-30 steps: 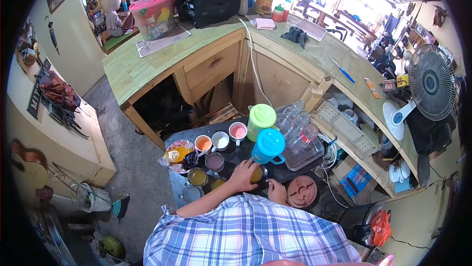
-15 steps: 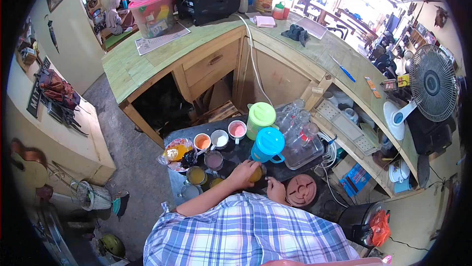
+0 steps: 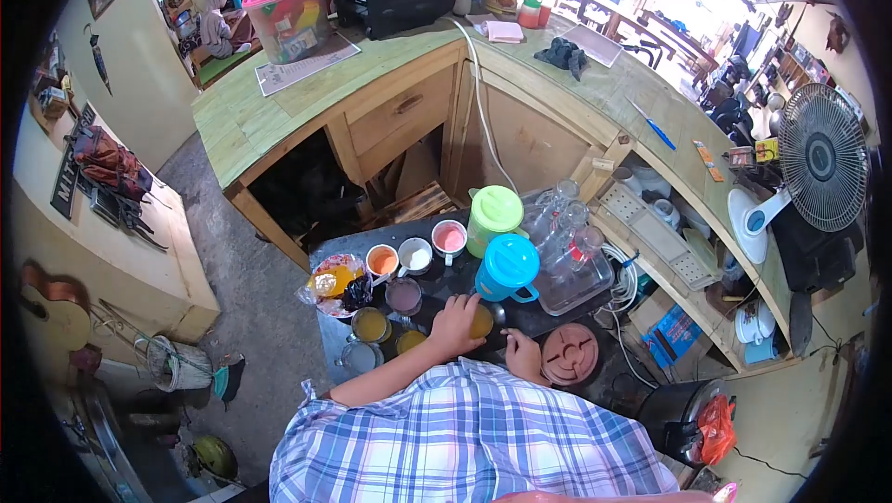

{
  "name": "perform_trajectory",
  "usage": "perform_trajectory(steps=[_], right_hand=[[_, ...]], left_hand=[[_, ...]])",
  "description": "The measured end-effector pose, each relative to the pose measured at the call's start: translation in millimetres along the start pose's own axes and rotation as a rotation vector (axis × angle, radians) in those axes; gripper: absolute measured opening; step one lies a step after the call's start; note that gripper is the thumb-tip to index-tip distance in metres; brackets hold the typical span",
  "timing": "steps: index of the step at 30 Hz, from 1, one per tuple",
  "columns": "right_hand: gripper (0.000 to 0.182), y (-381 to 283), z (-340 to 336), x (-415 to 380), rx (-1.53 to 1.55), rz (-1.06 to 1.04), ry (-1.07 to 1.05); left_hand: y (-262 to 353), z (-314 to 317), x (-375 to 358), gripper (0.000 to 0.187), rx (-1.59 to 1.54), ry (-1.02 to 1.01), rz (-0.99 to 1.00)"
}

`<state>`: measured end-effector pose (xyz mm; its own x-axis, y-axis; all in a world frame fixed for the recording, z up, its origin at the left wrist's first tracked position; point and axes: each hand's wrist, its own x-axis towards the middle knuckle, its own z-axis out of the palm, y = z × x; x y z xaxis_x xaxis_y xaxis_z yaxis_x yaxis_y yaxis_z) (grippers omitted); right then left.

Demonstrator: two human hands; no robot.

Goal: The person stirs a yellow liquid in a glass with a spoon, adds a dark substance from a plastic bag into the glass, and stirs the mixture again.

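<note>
My left hand [image 3: 455, 325] is wrapped against the side of a glass cup of yellow-brown liquid [image 3: 481, 322] on the dark table. Just right of that cup, my right hand [image 3: 523, 354] pinches the handle of a metal spoon [image 3: 500, 314], whose bowl is beside the cup. Behind them stand a blue lidded pitcher [image 3: 509, 268] and a green lidded pitcher [image 3: 496, 215]. To the left are cups with yellow [image 3: 371, 326], purplish [image 3: 403, 297], pink [image 3: 449, 239], white [image 3: 415, 256] and orange [image 3: 382, 262] contents.
Upturned glasses [image 3: 569, 234] stand on a clear tray [image 3: 576, 291] at the right. A round reddish-brown lid [image 3: 570, 355] lies near my right hand. A bag of yellow stuff [image 3: 333, 285] sits on the left. A wooden counter [image 3: 390, 66] surrounds the table; a person [image 3: 216, 27] sits far back.
The spoon's bowl now shows beside the cup, right of it. My left hand has shifted slightly left, and my right hand has barely moved. The view has shifted slightly.
</note>
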<state>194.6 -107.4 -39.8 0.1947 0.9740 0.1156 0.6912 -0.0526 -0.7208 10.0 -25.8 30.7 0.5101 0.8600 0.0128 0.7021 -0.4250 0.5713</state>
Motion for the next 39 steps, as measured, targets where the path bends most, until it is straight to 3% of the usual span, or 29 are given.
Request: perform_trajectory(steps=[3,11,13,18,20,23,25,29,32,35,37,39], right_hand=[[0.018,-3,-3,1,0.004,-0.004,-0.038],[0.018,-5,-4,6,0.025,0.023,-0.070],[0.018,-12,-12,11,0.088,-0.071,-0.005],[0.017,-14,-10,10,-0.001,-0.066,0.061],[0.017,-21,-13,11,-0.033,-0.089,0.086],[0.018,-19,-13,9,-0.051,-0.016,0.122],[0.018,-14,-12,5,-0.191,-0.019,-0.072],[0.019,-21,-16,7,-0.090,-0.019,-0.017],[0.019,-12,-11,6,-0.076,0.033,0.016],[0.018,-10,-9,4,-0.094,0.035,-0.091],[0.017,-18,-13,6,0.018,-0.044,0.053],[0.017,-11,-9,5,-0.056,-0.026,0.024]], left_hand=[[-1,4,1,0.087,0.023,0.051,0.004],[-5,2,5,0.084,0.035,-0.054,0.039],[-9,0,6,0.087,0.053,-0.095,0.066],[-15,-1,6,0.090,0.085,-0.127,0.219],[-12,-4,3,0.090,-0.072,-0.043,0.234],[-12,5,3,0.092,-0.124,0.075,0.123],[-7,7,1,0.092,-0.114,0.064,0.060],[0,11,1,0.094,-0.069,0.019,-0.055],[3,7,3,0.095,-0.001,0.019,-0.006],[6,0,4,0.096,0.004,-0.017,-0.011],[2,0,6,0.097,-0.007,-0.068,0.018],[-1,-1,9,0.098,-0.018,-0.119,0.052]])
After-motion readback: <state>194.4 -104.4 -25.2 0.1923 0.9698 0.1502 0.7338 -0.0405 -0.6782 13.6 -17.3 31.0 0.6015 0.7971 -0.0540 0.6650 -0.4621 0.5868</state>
